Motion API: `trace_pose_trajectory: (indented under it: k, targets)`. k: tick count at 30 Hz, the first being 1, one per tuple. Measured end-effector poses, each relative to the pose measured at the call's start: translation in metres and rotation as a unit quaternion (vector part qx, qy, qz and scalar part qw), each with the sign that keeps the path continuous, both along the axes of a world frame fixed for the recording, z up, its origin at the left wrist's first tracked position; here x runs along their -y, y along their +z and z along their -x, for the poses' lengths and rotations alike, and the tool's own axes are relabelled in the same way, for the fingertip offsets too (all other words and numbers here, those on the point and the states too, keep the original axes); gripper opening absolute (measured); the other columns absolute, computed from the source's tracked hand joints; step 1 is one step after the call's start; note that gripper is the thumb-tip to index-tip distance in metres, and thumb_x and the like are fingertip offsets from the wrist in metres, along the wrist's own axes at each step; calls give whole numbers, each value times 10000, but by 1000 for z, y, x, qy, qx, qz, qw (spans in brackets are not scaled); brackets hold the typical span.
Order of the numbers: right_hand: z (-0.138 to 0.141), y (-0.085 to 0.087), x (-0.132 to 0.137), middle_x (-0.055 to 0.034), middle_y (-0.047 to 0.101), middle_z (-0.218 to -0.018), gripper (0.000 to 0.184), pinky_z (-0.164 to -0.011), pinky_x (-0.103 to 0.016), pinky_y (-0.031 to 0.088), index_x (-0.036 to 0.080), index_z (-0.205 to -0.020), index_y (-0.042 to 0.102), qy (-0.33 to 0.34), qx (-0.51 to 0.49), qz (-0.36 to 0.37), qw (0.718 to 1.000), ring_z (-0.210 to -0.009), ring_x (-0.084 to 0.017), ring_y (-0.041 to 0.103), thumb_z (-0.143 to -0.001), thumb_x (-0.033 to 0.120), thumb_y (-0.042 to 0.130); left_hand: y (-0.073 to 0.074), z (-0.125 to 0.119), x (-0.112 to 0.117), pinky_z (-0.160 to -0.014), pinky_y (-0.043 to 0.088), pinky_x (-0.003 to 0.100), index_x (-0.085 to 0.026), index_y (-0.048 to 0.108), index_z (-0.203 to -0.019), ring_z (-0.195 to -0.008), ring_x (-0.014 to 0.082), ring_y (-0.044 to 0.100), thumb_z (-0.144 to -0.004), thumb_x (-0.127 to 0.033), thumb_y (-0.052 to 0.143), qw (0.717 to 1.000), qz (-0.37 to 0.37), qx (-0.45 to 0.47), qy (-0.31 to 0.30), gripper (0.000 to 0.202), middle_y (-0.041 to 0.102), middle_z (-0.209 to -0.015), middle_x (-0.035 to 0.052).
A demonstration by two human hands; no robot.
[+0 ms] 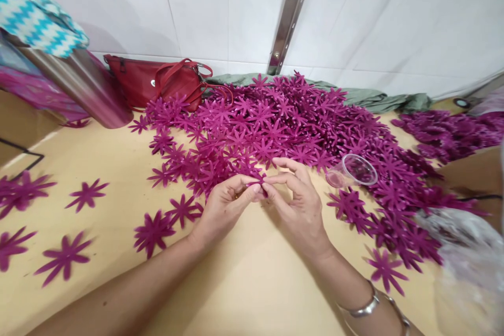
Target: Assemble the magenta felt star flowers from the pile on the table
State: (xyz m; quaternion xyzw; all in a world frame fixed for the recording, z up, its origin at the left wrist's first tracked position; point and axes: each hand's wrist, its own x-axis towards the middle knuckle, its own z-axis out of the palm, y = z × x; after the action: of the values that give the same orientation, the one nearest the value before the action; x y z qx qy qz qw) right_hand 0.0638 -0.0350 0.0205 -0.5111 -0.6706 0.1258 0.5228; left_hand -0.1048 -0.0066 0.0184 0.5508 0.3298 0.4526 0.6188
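Note:
My left hand [224,207] and my right hand [297,205] meet at the middle of the tan table [244,283]. Both pinch one small purple flower-shaped cutout [260,185] between thumbs and fingertips; most of it is hidden by the fingers. Just beyond my hands lies a big heap of the same purple cutouts [283,126]. Single cutouts [153,231] lie spread flat on the table to the left of my left hand. A silver bangle [364,307] sits on my right wrist.
A clear plastic cup [352,170] lies on its side right of my hands. A red handbag [157,81] rests against the white tiled wall. A metal cylinder [79,84] with patterned cloth stands at left. Clear plastic bag [468,257] at right, with another purple pile [452,131] behind.

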Motion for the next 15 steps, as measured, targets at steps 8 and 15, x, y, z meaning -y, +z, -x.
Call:
trace_pose_trajectory:
  k: [8,15]
  targets:
    - [-3,-5,-4,-78,695,-1194,49,-1074,-459,526,268,-905,777,8,-74,53,996,-1182,-247,660,-932,254,739,0,-1,1,-840,522,261,-164,748,-933,-889,170,669,-951,-347,708,999,-23,-26,16,188,743,-912,38]
    - [3,-10,-6,-82,730,-1166,165,-876,-384,577,229,-823,733,85,-262,174,945,-978,-219,691,-914,366,749,2,2,-2,-792,539,265,-160,702,-845,-788,153,656,-924,-434,734,1000,13,-13,13,287,710,-814,23]
